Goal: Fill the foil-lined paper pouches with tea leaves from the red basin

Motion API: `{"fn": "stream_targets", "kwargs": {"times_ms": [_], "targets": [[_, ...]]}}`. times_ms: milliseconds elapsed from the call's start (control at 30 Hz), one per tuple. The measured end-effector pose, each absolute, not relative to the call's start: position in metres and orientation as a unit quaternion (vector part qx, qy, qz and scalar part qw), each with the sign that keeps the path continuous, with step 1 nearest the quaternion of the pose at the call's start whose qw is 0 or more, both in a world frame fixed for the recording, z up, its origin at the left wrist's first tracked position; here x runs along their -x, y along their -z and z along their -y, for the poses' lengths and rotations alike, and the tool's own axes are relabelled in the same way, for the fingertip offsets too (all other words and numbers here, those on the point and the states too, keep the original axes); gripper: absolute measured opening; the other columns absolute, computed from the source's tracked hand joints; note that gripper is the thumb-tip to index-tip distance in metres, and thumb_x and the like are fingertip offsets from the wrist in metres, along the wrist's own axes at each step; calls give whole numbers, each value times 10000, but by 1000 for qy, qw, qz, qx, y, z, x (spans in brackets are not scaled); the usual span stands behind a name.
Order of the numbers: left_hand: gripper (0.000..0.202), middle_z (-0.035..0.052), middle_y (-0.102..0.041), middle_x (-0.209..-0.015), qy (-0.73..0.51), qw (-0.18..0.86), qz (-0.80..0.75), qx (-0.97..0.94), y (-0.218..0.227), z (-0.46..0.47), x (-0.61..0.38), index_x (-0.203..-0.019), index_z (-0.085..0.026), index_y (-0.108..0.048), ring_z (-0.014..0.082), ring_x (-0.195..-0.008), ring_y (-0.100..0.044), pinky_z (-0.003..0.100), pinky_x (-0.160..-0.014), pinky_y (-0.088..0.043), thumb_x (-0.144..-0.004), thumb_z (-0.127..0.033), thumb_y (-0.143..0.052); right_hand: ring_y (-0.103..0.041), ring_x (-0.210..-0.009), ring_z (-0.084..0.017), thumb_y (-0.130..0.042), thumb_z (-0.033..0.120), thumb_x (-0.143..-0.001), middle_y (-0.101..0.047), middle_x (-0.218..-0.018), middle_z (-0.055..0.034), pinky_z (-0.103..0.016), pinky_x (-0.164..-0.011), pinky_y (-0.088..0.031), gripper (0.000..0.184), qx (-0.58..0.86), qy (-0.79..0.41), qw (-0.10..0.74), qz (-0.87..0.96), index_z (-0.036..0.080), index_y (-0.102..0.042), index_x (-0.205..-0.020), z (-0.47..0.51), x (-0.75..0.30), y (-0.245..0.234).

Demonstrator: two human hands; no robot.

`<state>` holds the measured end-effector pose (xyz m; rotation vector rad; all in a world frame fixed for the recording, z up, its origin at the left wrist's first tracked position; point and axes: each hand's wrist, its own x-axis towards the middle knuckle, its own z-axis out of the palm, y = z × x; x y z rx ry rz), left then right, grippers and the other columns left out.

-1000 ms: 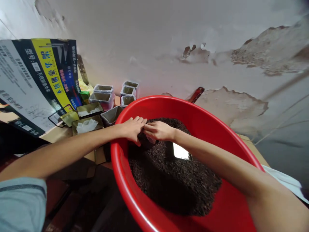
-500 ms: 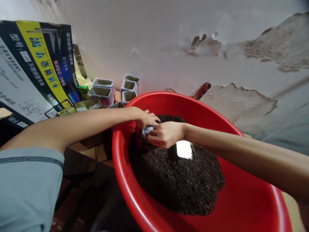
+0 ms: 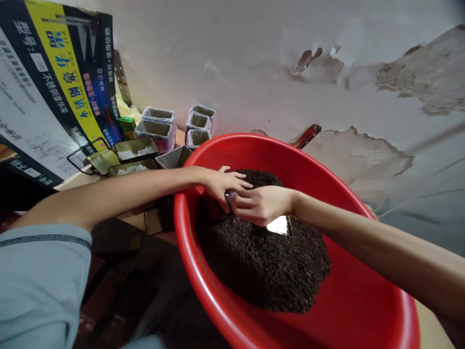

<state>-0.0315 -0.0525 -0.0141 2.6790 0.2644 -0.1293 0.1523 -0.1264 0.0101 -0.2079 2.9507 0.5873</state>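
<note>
A big red basin [image 3: 254,152] holds a heap of dark loose tea leaves [image 3: 265,266]. Over the far left of the heap my left hand [image 3: 223,184] and my right hand [image 3: 257,204] meet, both pinching a small silvery packet [image 3: 228,196] that is mostly hidden between the fingers. My left fingers are partly stretched over its top; my right hand is curled round it. A shiny metal scoop [image 3: 280,226] lies in the leaves just behind my right wrist.
Several small lined boxes [image 3: 160,128] and open gold tins [image 3: 136,149] stand on the table left of the basin. A large printed cardboard box [image 3: 47,87] leans at far left. A reddish-brown handle [image 3: 307,135] pokes up behind the basin against the peeling wall.
My hands have lifted slightly from the leaves and shifted right with the packet. My right hand now covers more of the scoop, and the view has swung a little to the left.
</note>
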Motion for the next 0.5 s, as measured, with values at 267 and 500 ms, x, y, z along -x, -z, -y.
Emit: {"fn": "stream_targets", "kwargs": {"times_ms": [267,500], "targets": [[363,-17,-718,-1359,-25,160,-93,-982,47,67,36,-1024,-326,-792,285,-1556,-339,619,-1282,-66,-886,-95,-548,-649,-799,-165,-491,167,-1028,-691,-894,-41,-340,-738,-568,198,-23,-210,-92,-973,207,-658,-928,144,-162,-20],[531,-12,-541,-1580,-3,128,-124,-984,49,74,34,-1307,-323,-690,290,-1582,-282,659,-1261,-110,-878,-56,-525,-634,-470,-200,-426,806,-942,-653,-625,-3,-323,-414,-521,577,-624,348,-319,-623,237,-464,-1029,189,-148,15]]}}
